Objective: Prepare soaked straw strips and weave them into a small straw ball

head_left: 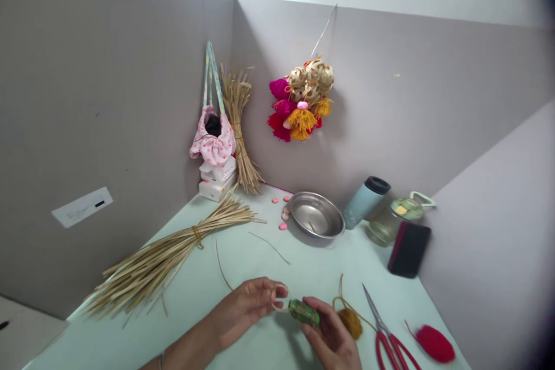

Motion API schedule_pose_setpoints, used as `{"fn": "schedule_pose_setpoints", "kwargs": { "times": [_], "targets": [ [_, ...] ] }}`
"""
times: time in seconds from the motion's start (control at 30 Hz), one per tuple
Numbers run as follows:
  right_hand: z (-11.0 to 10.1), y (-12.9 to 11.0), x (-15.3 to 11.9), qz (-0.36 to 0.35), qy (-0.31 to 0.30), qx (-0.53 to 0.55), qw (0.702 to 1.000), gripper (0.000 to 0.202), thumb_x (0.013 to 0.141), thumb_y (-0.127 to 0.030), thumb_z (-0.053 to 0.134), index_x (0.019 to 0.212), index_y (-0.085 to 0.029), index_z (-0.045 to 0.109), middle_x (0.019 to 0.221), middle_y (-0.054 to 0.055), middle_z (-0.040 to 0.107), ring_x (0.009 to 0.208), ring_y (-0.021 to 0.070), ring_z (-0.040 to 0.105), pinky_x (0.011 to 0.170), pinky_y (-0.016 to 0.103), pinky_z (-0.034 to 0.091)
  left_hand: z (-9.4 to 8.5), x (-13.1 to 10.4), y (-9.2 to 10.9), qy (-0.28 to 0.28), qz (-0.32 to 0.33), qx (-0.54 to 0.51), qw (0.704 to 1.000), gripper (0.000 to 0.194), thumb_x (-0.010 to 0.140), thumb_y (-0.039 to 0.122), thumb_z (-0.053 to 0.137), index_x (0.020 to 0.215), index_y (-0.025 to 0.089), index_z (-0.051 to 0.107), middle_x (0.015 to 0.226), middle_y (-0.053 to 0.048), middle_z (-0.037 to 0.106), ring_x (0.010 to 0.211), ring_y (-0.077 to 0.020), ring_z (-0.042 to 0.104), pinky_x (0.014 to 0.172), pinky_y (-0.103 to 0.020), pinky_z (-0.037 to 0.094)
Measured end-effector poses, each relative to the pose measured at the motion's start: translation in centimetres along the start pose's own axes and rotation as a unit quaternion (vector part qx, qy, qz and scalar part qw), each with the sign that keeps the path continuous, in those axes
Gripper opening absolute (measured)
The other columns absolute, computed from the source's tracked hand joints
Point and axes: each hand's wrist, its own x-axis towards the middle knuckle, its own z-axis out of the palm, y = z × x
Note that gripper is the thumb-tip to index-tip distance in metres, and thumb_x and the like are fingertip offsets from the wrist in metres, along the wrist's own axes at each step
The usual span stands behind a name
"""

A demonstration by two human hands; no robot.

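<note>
Left hand [243,309]: pinching pale strip [280,309]. Right hand [333,335]: fingers curled round green roll [303,313]; scissors [381,324] to its right.

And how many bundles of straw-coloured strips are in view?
2: one bundle lies on the table at the left; the second bundle stands in the back corner, beside the pink bag. No others show.

There are two hands [243,312], one green cylinder [304,313] — two straw bundles [173,254], two yarn balls [435,344], one bowl [321,217].
</note>
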Motion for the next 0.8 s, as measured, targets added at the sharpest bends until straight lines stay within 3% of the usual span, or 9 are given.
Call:
{"fn": "schedule_pose_setpoints", "kwargs": {
  "times": [0.13,0.23,0.37,0.47,0.63,0.8],
  "targets": [
    [0.2,-0.6,-0.2,0.012,0.004,-0.005,1.000,0.045,0.061,-0.051,0.086,0.094,-0.022,0.074,0.097,0.010,0.076,0.094,0.0314,0.071,0.081,0.037,0.059,-0.1,0.1,0.0,0.008,-0.002,-0.005,1.000,0.013,0.079,0.025,0.079,0.085,0.015,0.075,0.111,-0.011,0.068,0.106,-0.0202,0.061,0.104,-0.038,0.039],
    [0.2,-1.0,-0.3,0.034,0.009,-0.030,0.999,0.047,0.064,-0.057,0.082,0.094,-0.021,0.074,0.083,0.009,0.075,0.077,0.0284,0.071,0.071,0.036,0.059,-0.1,0.1,-0.1,0.017,-0.007,-0.012,1.000,0.011,0.079,0.024,0.078,0.084,0.014,0.075,0.115,-0.012,0.068,0.109,-0.0211,0.060,0.108,-0.039,0.037],
    [-0.6,-1.3,0.1,0.043,-0.038,-0.117,0.991,0.045,0.072,-0.062,0.073,0.087,-0.020,0.077,0.066,0.006,0.070,0.062,0.0226,0.064,0.063,0.032,0.056,0.2,0.0,-0.2,0.026,-0.028,-0.014,0.999,0.013,0.078,0.025,0.079,0.085,0.015,0.075,0.116,-0.012,0.068,0.112,-0.0228,0.061,0.111,-0.043,0.036],
    [-1.2,-1.2,0.4,0.037,-0.049,-0.156,0.986,0.048,0.073,-0.061,0.072,0.094,-0.018,0.078,0.061,0.004,0.067,0.061,0.0217,0.061,0.059,0.030,0.053,0.5,-0.1,-0.3,0.027,-0.052,0.000,0.998,0.014,0.078,0.028,0.079,0.083,0.015,0.075,0.121,-0.012,0.066,0.115,-0.0257,0.059,0.109,-0.046,0.039],
    [-0.7,-1.1,0.1,0.033,-0.055,-0.167,0.984,0.045,0.076,-0.058,0.070,0.095,-0.018,0.077,0.072,0.007,0.071,0.064,0.0221,0.063,0.061,0.030,0.054,0.8,-0.3,-0.6,0.015,-0.101,0.008,0.995,0.025,0.079,0.030,0.078,0.100,0.016,0.076,0.128,-0.015,0.063,0.116,-0.0290,0.060,0.104,-0.052,0.044],
    [-0.1,-1.2,-0.1,-0.067,-0.064,-0.212,0.973,0.028,0.082,-0.047,0.069,0.088,-0.022,0.078,0.095,0.011,0.072,0.090,0.0268,0.067,0.078,0.032,0.055,0.6,-0.3,-1.3,0.015,-0.124,-0.001,0.992,0.029,0.083,0.029,0.074,0.107,0.012,0.074,0.120,-0.018,0.066,0.110,-0.0285,0.064,0.103,-0.054,0.045]
  ]
}}
